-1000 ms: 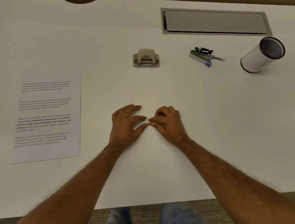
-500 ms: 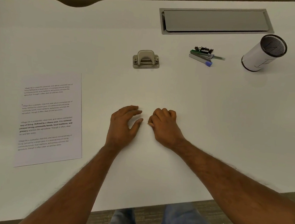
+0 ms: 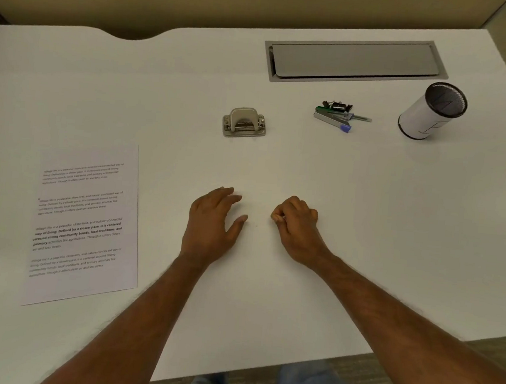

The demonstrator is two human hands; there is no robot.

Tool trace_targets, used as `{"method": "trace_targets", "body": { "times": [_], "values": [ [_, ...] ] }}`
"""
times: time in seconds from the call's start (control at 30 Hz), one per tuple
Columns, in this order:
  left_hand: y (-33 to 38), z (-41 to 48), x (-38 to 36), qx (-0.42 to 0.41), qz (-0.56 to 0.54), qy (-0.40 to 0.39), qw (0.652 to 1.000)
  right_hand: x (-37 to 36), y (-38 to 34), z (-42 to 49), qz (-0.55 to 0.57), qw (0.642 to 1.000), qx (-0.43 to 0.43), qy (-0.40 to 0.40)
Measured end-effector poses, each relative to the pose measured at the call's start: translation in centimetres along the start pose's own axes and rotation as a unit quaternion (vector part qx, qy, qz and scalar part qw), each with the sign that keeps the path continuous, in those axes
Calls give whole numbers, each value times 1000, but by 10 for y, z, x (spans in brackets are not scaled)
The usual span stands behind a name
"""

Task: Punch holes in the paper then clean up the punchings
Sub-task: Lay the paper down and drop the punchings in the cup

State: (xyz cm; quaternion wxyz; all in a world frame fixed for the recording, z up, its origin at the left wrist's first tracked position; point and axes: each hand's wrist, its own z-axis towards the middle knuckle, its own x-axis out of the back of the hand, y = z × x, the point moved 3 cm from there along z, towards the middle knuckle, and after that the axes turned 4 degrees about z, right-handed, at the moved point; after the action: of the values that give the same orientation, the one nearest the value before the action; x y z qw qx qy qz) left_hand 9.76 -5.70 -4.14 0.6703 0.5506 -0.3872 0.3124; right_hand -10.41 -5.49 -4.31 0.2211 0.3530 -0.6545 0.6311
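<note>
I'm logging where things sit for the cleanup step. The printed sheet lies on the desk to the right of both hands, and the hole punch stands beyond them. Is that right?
Not quite. The head view shows the printed sheet lying to the left of both hands, beside the left hand, not near the right hand. The hole punch does stand beyond them on the desk.

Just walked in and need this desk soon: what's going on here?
A person sits at a white desk with both hands down near its front edge. The left hand lies open and flat; the right hand is curled, fingertips pinched together, though whether it holds anything is too small to tell. The printed sheet lies off to the left and the hole punch sits further back, both untouched. A stapler and a cylindrical cup stand at the right.
</note>
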Motion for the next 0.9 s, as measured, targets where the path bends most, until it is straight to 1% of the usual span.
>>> {"method": "trace_targets", "body": {
  "times": [0.1,0.17,0.3,0.47,0.73,0.9],
  "values": [
    [5,4,-12,-6,70,-61,996,10,6,1,2,1000,-11,-5],
    [12,8,-16,-15,91,-76,993,21,9,3,15,1000,-16,1],
    [36,30,-18,-38,108,-90,989,50,19,10,32,999,-25,28],
    [90,75,-25,-87,107,-103,985,98,41,21,30,997,-34,70],
    [184,162,-50,-143,146,-135,970,204,95,60,-4,987,-54,153],
    [227,210,-65,-177,149,-118,966,274,125,87,-26,974,-71,212]
  ]
}}
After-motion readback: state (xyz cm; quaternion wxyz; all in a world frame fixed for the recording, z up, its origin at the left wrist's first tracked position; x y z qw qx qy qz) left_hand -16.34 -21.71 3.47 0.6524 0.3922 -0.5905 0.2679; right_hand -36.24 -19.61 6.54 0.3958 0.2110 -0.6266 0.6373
